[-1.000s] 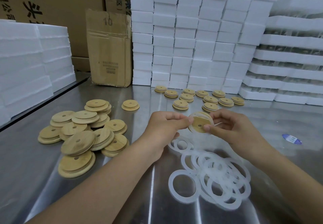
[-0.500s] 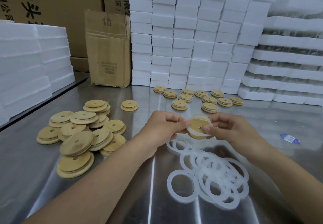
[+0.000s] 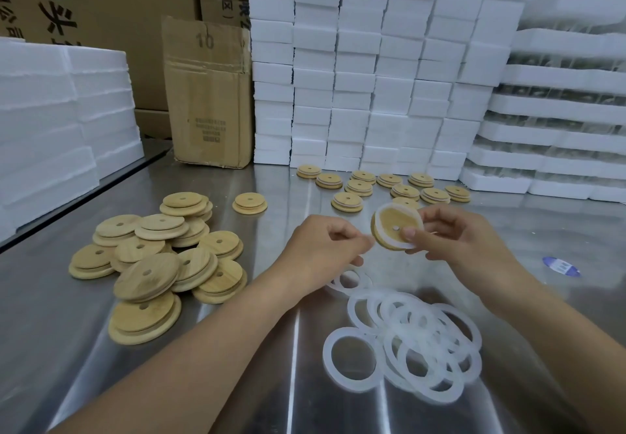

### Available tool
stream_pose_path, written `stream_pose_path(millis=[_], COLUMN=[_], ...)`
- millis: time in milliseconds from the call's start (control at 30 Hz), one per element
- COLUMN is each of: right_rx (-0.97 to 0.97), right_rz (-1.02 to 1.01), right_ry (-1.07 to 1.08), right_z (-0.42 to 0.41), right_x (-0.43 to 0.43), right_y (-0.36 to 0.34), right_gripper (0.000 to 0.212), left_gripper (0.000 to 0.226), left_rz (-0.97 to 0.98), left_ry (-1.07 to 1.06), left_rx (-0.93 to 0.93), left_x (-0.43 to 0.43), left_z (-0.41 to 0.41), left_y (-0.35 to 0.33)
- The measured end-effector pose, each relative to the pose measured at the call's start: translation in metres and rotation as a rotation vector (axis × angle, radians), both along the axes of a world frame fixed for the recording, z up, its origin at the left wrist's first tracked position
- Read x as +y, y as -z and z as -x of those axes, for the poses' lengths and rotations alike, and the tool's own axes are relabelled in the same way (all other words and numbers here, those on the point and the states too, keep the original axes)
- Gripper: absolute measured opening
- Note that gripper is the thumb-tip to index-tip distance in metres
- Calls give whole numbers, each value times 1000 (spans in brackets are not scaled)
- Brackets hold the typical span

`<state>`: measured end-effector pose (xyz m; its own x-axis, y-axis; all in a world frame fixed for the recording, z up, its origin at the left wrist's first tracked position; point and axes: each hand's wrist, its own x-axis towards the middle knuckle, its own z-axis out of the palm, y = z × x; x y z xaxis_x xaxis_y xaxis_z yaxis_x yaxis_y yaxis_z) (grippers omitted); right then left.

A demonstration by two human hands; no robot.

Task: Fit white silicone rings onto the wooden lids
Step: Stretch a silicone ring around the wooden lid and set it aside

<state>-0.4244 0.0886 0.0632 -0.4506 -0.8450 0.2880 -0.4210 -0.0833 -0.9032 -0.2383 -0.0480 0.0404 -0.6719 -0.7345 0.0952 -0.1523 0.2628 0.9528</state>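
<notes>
The right hand (image 3: 467, 247) pinches a wooden lid (image 3: 394, 222) upright, thumb on its face, a white silicone ring (image 3: 399, 204) around it. The left hand (image 3: 325, 247) hovers just left, fingers curled — contact too blurred to tell. Below the grip lie loose rings (image 3: 406, 345); far left, bare lids (image 3: 152, 250); beyond, ringed lids (image 3: 359, 185) — on a steel table (image 3: 50, 332) backed by foam blocks (image 3: 355, 61).

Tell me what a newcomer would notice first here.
Mid-frame, the right hand pinches a wooden lid with a white ring on it. Just below, a heap of loose rings lies on the steel table, with a pile of bare lids to the left. A wall of white foam blocks fills the back.
</notes>
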Motion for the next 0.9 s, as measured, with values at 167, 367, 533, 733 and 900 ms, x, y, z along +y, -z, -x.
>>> stream_pose_path(millis=[167,367,533,733,900], right_rx=[47,39,-104,-165,-134], right_rz=[15,10,25,-18,-59], right_ry=[-72,-46,6,-31,-103], right_z=[-5,-5,-7,-9,-9], right_x=[-4,-4,-4,-2,0], right_y=[5,3,5,3,-3], right_gripper=[24,17,11,30,37], left_gripper=[27,20,17,14,16], left_rz=[70,107,106,-74,-220], left_ry=[-27,29,145,136,128], left_rx=[65,46,-31,32,38], left_x=[5,-1,-9,-8,-14], left_z=[1,0,-6,-13,-18], left_y=[-2,0,-2,-11,-12])
